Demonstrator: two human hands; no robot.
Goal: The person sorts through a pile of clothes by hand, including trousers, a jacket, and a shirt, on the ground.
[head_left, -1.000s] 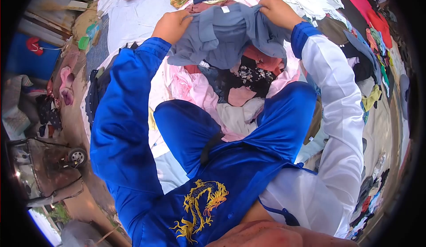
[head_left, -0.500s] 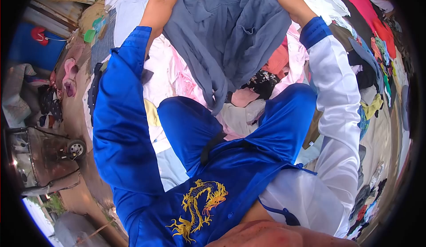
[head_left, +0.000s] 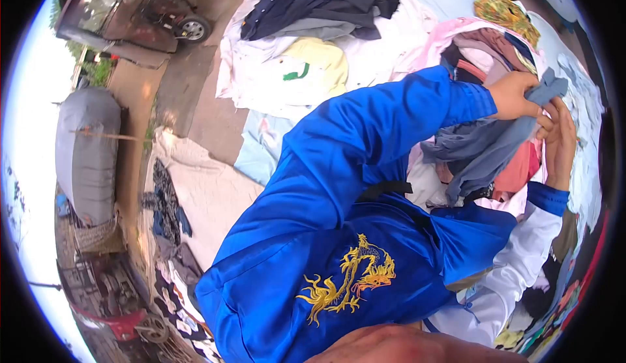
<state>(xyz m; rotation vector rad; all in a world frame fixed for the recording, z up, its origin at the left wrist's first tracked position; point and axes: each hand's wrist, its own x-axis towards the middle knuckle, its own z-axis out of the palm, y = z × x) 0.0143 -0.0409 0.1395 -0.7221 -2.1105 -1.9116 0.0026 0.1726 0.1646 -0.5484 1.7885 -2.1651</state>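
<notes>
A grey-blue garment [head_left: 486, 151] hangs bunched between my two hands at the right of the head view. The blue-sleeved left hand [head_left: 516, 96] has its fingers closed on the upper part of the cloth. Close beside it, my right hand [head_left: 559, 143], below a blue cuff and white sleeve, pinches the same garment near its top. The lower folds hang over a heap of clothes, where a coral-red piece [head_left: 515, 171] and a pink cloth [head_left: 450, 32] show.
Dark clothes [head_left: 319, 8] lie on a pale sheet [head_left: 231, 79] at the top. A yellow cloth [head_left: 329, 63] is below them. A patterned yellow-green bundle [head_left: 505, 16] sits at upper right. Vehicles, one under a grey cover [head_left: 88, 158], stand at the left.
The view has swung to the left. My hands have come close together, and the garment, earlier spread wide between them, is now gathered.
</notes>
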